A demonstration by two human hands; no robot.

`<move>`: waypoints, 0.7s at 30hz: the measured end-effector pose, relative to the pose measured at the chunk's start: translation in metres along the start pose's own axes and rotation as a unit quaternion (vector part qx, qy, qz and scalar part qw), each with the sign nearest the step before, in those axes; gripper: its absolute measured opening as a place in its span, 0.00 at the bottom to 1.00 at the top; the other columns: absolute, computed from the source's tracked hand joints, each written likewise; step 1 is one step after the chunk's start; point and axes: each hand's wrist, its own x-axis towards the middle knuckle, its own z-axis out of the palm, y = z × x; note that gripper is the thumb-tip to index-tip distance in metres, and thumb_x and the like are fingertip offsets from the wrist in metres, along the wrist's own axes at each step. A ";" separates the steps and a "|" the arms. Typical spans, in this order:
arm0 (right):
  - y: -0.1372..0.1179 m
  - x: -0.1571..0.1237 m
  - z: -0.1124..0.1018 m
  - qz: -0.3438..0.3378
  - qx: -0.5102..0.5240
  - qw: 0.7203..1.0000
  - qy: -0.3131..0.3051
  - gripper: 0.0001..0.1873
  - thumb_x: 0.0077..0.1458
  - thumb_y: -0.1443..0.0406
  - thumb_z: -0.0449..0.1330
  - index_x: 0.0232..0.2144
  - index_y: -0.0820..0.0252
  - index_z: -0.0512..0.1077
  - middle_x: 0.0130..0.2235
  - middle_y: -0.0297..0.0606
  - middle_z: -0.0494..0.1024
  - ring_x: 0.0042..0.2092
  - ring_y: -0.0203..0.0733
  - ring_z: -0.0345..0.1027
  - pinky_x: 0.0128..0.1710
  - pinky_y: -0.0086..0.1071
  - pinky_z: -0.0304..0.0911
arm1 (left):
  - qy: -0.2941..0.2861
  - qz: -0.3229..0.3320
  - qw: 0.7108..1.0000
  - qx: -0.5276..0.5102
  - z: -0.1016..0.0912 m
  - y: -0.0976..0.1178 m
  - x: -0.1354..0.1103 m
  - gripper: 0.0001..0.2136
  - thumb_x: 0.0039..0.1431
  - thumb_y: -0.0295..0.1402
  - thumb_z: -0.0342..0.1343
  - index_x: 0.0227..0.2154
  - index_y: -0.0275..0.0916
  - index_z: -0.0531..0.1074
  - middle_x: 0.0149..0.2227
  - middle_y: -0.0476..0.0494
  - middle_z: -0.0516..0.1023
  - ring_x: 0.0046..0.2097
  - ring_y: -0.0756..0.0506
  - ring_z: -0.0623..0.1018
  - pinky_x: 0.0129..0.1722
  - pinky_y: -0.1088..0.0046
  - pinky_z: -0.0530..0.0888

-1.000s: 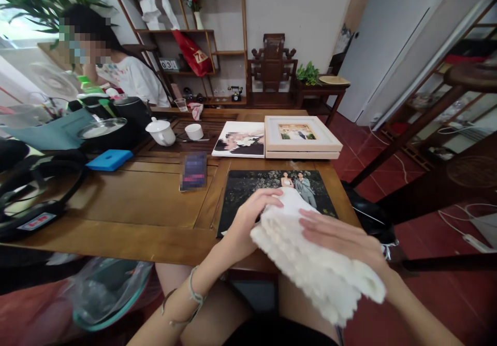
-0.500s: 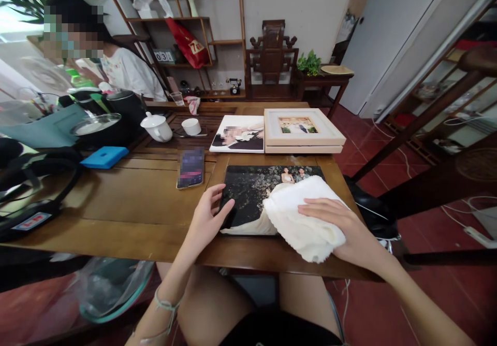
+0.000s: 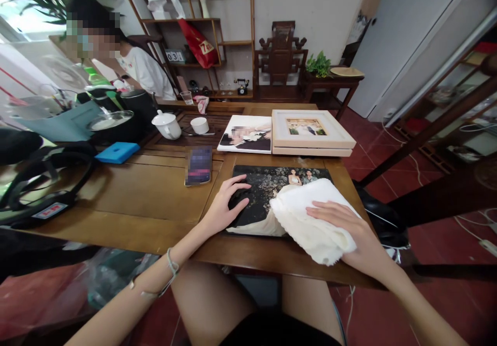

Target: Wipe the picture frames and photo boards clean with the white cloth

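Note:
A dark photo panel (image 3: 259,184) lies flat on the wooden table, showing two people and a long pale dress. My left hand (image 3: 230,203) is at its left edge, fingers spread and resting over the border. On the panel's right side, a folded white towel (image 3: 301,206) covers part of the picture and hangs over the panel's near edge. My right hand (image 3: 341,227) holds this towel from the right, fingers laid across its top; the thumb is hidden. Left of the panel lies a phone (image 3: 199,166) with its screen lit.
Behind the panel are a white-edged photo print (image 3: 245,133) and stacked pale frames (image 3: 314,131). Further left stand a white teapot (image 3: 166,125), a small cup (image 3: 199,125), a blue box (image 3: 117,152) and headphones (image 3: 46,206). A person (image 3: 143,69) sits across the table.
My left hand has moved from beside the panel onto its left edge. My right hand and the towel keep their place on the panel. The whole view has shifted slightly.

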 end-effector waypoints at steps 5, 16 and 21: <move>0.001 -0.002 0.001 -0.017 -0.022 1.000 -0.002 0.25 0.57 0.66 0.57 0.57 0.53 0.67 0.55 0.42 0.74 0.59 0.53 0.64 0.56 0.52 0.62 | -0.009 0.025 1.000 0.014 -0.001 -0.007 0.005 0.13 0.63 0.33 0.52 0.49 0.42 0.71 0.60 0.38 0.67 0.62 0.39 0.66 0.62 0.49 0.62; -0.003 -0.006 0.002 -0.006 -0.052 0.998 0.030 0.31 0.53 0.71 0.53 0.61 0.56 0.62 0.59 0.42 0.70 0.61 0.53 0.60 0.59 0.51 0.59 | 0.049 0.002 0.999 0.001 0.003 -0.009 0.004 0.14 0.60 0.31 0.55 0.49 0.41 0.74 0.53 0.40 0.76 0.58 0.40 0.72 0.60 0.54 0.69; 0.018 0.015 -0.002 0.022 -0.084 0.994 0.060 0.35 0.46 0.75 0.52 0.59 0.56 0.64 0.60 0.44 0.68 0.62 0.53 0.58 0.60 0.52 0.56 | 0.051 0.013 0.999 -0.005 0.002 -0.008 0.003 0.14 0.59 0.30 0.56 0.48 0.40 0.75 0.53 0.39 0.76 0.58 0.39 0.71 0.59 0.52 0.69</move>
